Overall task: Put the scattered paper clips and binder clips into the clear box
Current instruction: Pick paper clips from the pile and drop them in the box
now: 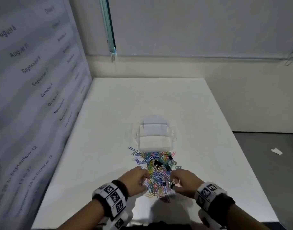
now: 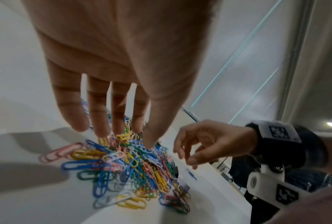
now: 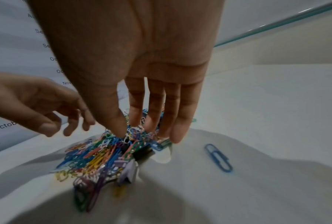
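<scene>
Before the clear box, head view: heap of paper clips with black binder clips mixed in; box open, nothing in it.
Left wrist view: left hand, fingers spread, holds nothing.
Right wrist view: right hand, fingers extended into heap; grasp unconfirmed.
Handling: light, slippery, tangling; scoop from both flanks.
</scene>
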`<state>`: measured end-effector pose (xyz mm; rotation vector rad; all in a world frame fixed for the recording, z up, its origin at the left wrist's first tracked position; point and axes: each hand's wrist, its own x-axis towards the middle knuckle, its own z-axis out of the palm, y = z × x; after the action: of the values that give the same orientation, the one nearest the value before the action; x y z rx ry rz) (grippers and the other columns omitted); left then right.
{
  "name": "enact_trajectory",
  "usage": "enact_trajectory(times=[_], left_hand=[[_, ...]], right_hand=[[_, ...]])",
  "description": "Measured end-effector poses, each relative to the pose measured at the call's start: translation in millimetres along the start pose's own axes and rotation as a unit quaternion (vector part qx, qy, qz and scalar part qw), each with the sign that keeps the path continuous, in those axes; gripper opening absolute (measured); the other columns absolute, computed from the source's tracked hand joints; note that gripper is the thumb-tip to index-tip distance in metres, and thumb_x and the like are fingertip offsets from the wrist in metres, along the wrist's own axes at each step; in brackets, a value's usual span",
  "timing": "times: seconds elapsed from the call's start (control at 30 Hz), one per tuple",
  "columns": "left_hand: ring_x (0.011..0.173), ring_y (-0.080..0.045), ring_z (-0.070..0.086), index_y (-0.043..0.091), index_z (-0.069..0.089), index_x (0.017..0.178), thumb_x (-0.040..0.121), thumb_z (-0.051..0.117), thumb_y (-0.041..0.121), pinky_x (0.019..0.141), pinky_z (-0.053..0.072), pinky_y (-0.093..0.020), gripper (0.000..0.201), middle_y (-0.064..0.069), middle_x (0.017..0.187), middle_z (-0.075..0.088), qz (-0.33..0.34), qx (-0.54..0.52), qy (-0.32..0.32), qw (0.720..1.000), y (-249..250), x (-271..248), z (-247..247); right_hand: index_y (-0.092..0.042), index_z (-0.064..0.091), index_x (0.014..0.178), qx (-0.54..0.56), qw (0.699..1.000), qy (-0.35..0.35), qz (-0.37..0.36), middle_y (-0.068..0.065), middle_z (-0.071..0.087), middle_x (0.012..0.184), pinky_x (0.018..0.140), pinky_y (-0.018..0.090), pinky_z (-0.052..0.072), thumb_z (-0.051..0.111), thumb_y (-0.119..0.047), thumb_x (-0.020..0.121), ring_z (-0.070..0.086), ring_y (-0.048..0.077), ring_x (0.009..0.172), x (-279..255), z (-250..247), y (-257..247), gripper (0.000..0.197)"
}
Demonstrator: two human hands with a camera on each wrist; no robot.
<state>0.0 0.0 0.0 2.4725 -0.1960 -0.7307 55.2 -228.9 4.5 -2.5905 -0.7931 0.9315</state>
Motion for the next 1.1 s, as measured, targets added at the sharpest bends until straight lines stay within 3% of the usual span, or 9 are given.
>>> enact_trajectory(times=[0.17, 0.33, 0.53, 0.6, 0.7, 0.8, 0.87, 1.0, 1.1], left_hand=[[0.116, -0.021, 0.046, 0.020, 0.036, 0.136, 0.074, 0.072, 0.035, 0.101, 0.042, -0.029, 0.074, -0.004, 0.130, 0.033, -0.014, -0.011, 0.017, 1.000, 8.9, 22.7, 11.2], [0.117, -0.019, 0.036, 0.021, 0.037, 0.135, 0.060, 0.082, 0.036, 0.103, 0.037, -0.025, 0.089, -0.006, 0.126, 0.030, 0.003, -0.036, 0.065, 0.997, 9.6, 38.8, 27.9], [0.101, -0.019, 0.045, 0.019, 0.051, 0.118, 0.075, 0.073, 0.024, 0.090, 0.042, -0.026, 0.049, -0.007, 0.116, 0.039, -0.014, -0.022, 0.072, 0.997, 5.7, 47.3, 22.5], [0.095, -0.019, 0.048, 0.016, 0.055, 0.109, 0.083, 0.064, 0.018, 0.087, 0.041, -0.026, 0.027, -0.008, 0.116, 0.045, -0.019, -0.023, 0.066, 0.997, 3.0, 46.6, 17.2], [0.100, -0.024, 0.053, 0.010, 0.058, 0.100, 0.089, 0.054, 0.013, 0.087, 0.041, -0.028, 0.012, -0.007, 0.106, 0.050, -0.020, -0.024, 0.053, 0.998, -2.5, 47.3, 8.6], [0.077, -0.016, 0.058, 0.015, 0.060, 0.089, 0.091, 0.048, 0.007, 0.070, 0.044, -0.021, 0.014, 0.000, 0.086, 0.059, -0.046, -0.077, 0.067, 0.994, -6.9, 49.2, 0.2], [0.059, -0.009, 0.056, 0.023, 0.055, 0.079, 0.093, 0.045, 0.007, 0.058, 0.045, -0.016, 0.024, 0.004, 0.074, 0.058, -0.080, -0.140, 0.066, 0.985, -11.0, 49.2, -2.6], [0.050, -0.011, 0.056, 0.021, 0.058, 0.080, 0.096, 0.039, 0.002, 0.056, 0.050, -0.026, 0.031, -0.004, 0.066, 0.057, -0.121, -0.276, 0.049, 0.952, -11.9, 45.6, -11.1], [0.046, -0.005, 0.060, 0.006, 0.058, 0.093, 0.096, 0.036, -0.004, 0.050, 0.053, -0.017, 0.024, -0.010, 0.072, 0.057, -0.134, -0.386, 0.059, 0.911, -7.6, 45.3, -22.6]], right_hand=[[-0.020, 0.042, 0.120, 0.033, 0.999, 0.008, 0.028, 0.004, 0.041, 0.116, 0.085, 0.032, 0.046, 0.074, -0.028, 0.065, 0.053, 0.025, 0.102, 28.0, 11.5, -16.1, 0.064], [-0.016, 0.042, 0.121, 0.056, 0.996, 0.046, 0.043, 0.007, 0.038, 0.119, 0.084, 0.034, 0.048, 0.078, -0.025, 0.062, 0.054, 0.027, 0.101, 40.9, 16.2, -22.0, 0.070], [-0.013, 0.061, 0.098, 0.065, 0.995, 0.074, 0.028, 0.008, 0.063, 0.102, 0.073, 0.023, 0.037, 0.056, -0.009, 0.077, 0.058, 0.024, 0.093, 43.6, 7.1, -6.8, 0.022], [-0.010, 0.066, 0.091, 0.086, 0.991, 0.103, 0.030, 0.008, 0.069, 0.097, 0.071, 0.019, 0.035, 0.048, -0.002, 0.079, 0.061, 0.022, 0.087, 43.7, 3.0, -0.7, 0.022], [-0.020, 0.063, 0.092, 0.088, 0.991, 0.100, 0.013, 0.001, 0.063, 0.095, 0.071, 0.019, 0.036, 0.061, -0.014, 0.078, 0.053, 0.009, 0.074, 42.9, -2.8, 6.4, 0.015], [-0.023, 0.052, 0.114, 0.014, 1.000, 0.005, -0.014, 0.002, 0.052, 0.113, 0.088, 0.028, 0.043, 0.073, -0.035, 0.070, 0.050, 0.017, 0.100, 45.9, 1.2, 8.9, 0.050], [-0.024, 0.048, 0.117, -0.002, 1.000, -0.023, -0.018, 0.002, 0.046, 0.117, 0.093, 0.033, 0.043, 0.074, -0.039, 0.069, 0.049, 0.020, 0.106, 46.9, 3.1, 5.2, 0.057], [-0.012, 0.066, 0.095, 0.053, 0.998, 0.025, -0.030, -0.007, 0.056, 0.085, 0.074, 0.017, 0.038, 0.062, -0.014, 0.077, 0.053, 0.016, 0.091, 47.6, -5.6, -1.7, 0.019], [-0.012, 0.072, 0.087, 0.087, 0.994, 0.060, -0.001, 0.001, 0.072, 0.092, 0.059, 0.009, 0.034, 0.048, -0.004, 0.078, 0.057, 0.011, 0.080, 47.4, -12.4, 1.3, 0.027]])
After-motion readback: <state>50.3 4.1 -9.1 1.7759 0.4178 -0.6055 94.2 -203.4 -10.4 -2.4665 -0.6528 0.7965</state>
